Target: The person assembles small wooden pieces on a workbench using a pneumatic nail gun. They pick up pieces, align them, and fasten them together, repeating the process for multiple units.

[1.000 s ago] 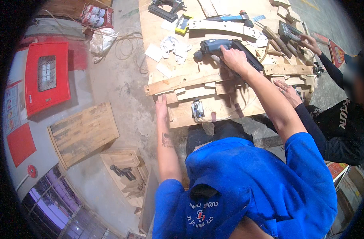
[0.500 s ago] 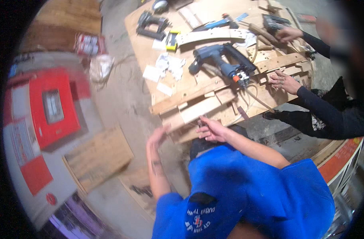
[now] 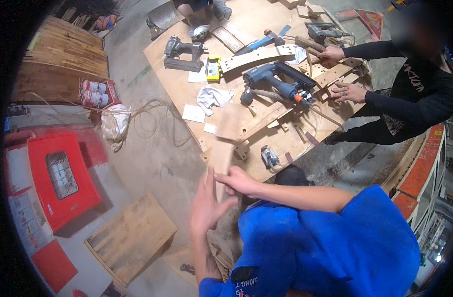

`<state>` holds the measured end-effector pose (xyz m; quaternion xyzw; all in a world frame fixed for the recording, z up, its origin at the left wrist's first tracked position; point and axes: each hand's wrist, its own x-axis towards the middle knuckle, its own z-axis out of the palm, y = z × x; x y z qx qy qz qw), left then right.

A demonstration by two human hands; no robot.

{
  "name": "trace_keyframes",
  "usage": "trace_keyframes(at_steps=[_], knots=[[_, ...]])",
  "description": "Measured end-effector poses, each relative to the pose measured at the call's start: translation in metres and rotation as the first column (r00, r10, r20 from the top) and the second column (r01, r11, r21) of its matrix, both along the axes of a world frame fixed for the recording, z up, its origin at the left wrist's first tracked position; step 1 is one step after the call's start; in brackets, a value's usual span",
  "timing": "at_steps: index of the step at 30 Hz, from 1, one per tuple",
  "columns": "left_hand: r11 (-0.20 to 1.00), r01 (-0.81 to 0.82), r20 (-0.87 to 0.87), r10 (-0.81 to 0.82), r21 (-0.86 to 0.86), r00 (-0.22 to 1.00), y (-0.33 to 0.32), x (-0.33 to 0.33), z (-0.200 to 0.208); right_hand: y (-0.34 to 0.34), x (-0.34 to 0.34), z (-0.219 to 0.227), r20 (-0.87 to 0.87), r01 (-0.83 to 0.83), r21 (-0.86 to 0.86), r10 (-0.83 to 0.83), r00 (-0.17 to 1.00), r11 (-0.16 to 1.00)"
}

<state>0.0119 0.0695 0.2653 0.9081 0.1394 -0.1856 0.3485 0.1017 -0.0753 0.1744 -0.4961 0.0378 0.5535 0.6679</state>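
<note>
Shifting work from nail gun (image 3: pixel 267 75) to board (image 3: pixel 220 157), the right hand (image 3: pixel 242 182) now grips it, left hand (image 3: pixel 205 203) fingers splayed alongside.

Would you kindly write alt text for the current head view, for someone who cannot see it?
A person in a blue shirt holds a motion-blurred wooden piece in the right hand, the blurred left hand beside it, near the corner of a worktable. Nail guns and a white cloth lie there; a co-worker in black stands at the right.
</note>
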Motion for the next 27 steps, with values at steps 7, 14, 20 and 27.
trace_keyframes(at_steps=[7, 14, 20, 27], knots=[[0.901, -0.394, 0.272, 0.431, -0.183, 0.860, 0.059, 0.124, -0.127, 0.015, 0.092, 0.016, 0.633, 0.238, -0.263, -0.019, 0.774, 0.935], [0.854, -0.520, 0.237, 0.508, -0.013, 0.828, 0.066, 0.245, -0.216, -0.098, 0.141, 0.059, 0.765, 0.320, -0.397, 0.117, 0.634, 0.860], [0.865, -0.381, 0.076, 0.378, 0.327, 0.923, 0.052, 0.256, -0.229, -0.157, 0.242, 0.062, 0.841, 0.549, -0.292, -0.064, 0.538, 0.783], [0.791, -0.478, 0.295, 0.386, 0.382, 0.874, -0.025, 0.150, -0.184, -0.165, 0.291, 0.036, 0.832, 0.330, -0.242, 0.020, 0.555, 0.912]])
